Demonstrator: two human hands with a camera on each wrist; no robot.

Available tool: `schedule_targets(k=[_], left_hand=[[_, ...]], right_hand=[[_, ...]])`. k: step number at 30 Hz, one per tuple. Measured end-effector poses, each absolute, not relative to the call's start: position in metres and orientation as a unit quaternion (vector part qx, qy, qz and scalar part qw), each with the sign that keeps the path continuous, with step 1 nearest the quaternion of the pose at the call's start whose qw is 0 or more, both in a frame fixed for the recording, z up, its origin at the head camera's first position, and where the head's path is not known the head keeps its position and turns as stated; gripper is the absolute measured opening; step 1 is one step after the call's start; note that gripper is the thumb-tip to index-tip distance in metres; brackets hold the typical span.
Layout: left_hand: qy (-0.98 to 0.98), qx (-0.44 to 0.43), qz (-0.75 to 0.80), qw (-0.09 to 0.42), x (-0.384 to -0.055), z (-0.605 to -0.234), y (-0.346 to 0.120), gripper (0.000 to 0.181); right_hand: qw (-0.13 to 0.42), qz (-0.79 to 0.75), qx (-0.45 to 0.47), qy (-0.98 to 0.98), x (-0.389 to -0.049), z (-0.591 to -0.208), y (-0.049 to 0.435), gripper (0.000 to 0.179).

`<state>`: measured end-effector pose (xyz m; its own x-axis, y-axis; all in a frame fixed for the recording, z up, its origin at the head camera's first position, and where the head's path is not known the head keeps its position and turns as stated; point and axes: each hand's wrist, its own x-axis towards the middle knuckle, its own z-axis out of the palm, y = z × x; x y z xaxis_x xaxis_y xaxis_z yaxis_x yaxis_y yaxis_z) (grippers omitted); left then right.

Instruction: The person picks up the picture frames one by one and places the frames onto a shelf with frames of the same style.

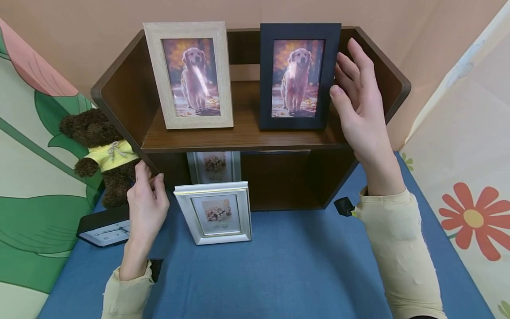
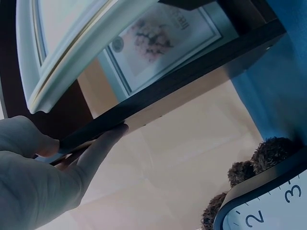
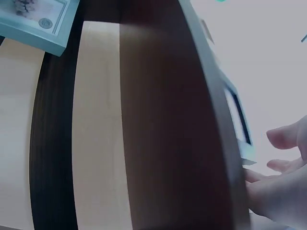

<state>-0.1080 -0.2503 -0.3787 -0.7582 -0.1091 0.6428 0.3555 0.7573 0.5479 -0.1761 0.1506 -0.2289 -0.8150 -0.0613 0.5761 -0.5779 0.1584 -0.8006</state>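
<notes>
A dark brown two-tier shelf (image 1: 239, 141) stands at the back of the blue-covered table. Its lower left side edge is pinched by my left hand (image 1: 147, 201), thumb on the inner face and fingers outside, as the left wrist view shows. My right hand (image 1: 360, 99) is raised at the upper tier with fingers extended, fingertips right at the right edge of a black photo frame (image 1: 300, 77). Left of that frame, a cream photo frame (image 1: 191, 79) with the same dog picture leans slightly. A silver photo frame (image 1: 217, 215) stands before the lower tier, near my left hand.
Inside the lower tier stands another silver-grey frame (image 1: 214, 167), partly hidden by the shelf board. Left of the shelf sit a brown teddy bear (image 1: 109, 155) in a yellow shirt and a black-cased clock (image 1: 103, 226). A wall with a red flower (image 1: 474, 219) bounds the right.
</notes>
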Motion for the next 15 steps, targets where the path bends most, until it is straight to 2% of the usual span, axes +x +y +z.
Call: schedule_targets(k=[8, 15], left_hand=[[-0.876, -0.069, -0.339, 0.337, -0.108, -0.377, -0.250, 0.041], [-0.878, -0.062, -0.337, 0.335, -0.107, -0.377, -0.250, 0.040]], right_hand=[[0.281, 0.569, 0.274, -0.723, -0.148, -0.236, 0.156, 0.060], [0.248, 0.586, 0.292, -0.714, -0.119, -0.245, 0.153, 0.063]])
